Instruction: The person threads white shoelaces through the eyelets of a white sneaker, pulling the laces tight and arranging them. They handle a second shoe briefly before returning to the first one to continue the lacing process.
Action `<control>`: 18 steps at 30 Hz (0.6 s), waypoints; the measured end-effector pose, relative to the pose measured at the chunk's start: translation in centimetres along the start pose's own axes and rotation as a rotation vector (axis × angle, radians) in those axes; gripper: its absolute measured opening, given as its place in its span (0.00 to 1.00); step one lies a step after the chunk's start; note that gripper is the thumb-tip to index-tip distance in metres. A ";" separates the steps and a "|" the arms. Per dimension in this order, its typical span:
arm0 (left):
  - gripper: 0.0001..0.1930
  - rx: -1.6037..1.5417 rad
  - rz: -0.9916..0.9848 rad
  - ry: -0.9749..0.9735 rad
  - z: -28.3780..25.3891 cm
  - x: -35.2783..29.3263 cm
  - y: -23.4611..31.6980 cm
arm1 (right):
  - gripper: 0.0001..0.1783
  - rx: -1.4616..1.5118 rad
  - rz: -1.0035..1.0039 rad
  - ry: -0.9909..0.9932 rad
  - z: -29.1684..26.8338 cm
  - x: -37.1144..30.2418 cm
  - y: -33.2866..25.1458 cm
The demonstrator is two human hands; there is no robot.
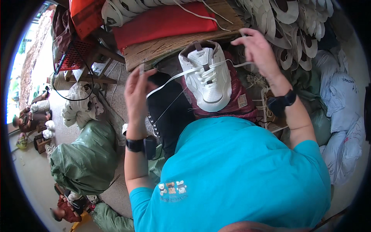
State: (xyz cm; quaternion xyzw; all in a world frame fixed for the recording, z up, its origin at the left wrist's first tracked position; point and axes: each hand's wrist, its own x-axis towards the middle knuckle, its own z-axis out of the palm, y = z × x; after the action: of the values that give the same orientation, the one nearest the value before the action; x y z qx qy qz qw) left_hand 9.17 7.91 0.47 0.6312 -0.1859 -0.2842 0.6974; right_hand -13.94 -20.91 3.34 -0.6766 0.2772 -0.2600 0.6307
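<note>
A white sneaker [209, 75] rests toe toward me on a dark red cloth [241, 102] over my lap; its underside is hidden. White shoelace [168, 81] runs through its eyelets and stretches out to both sides. On the left, the lace leads into my left hand [136, 89], whose fingers are closed around it at the shoe's side. My right hand [259, 52] has the other lace end in its lower fingers, with the index finger raised near the bench edge. Light-coloured wraps show on a fingertip of each hand.
Ahead is a wooden bench [154, 52] with red cloth [166, 25] and a row of white shoes [131, 9]. White shoe pieces [288, 23] hang at right above pale sacks [342, 100]. Left are a red basket [79, 54], a green sack [87, 158] and other people farther off.
</note>
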 end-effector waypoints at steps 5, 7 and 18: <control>0.11 0.115 0.190 -0.308 7.1 1.4 -1.9 | 0.09 -0.351 -0.460 -0.076 6.2 0.8 1.0; 0.09 0.158 0.241 -0.347 8.7 2.7 -3.3 | 0.07 -0.603 -0.634 -0.058 7.1 1.5 1.9; 0.07 -0.072 0.216 -0.168 8.1 2.9 -5.3 | 0.06 -0.431 -0.543 0.172 7.1 4.4 6.2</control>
State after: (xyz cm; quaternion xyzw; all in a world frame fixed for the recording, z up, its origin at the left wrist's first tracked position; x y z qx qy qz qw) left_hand 5.50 -0.40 -3.95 0.5562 -0.3002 -0.2657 0.7280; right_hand -6.13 -19.30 -3.29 -0.8188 0.1880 -0.4094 0.3559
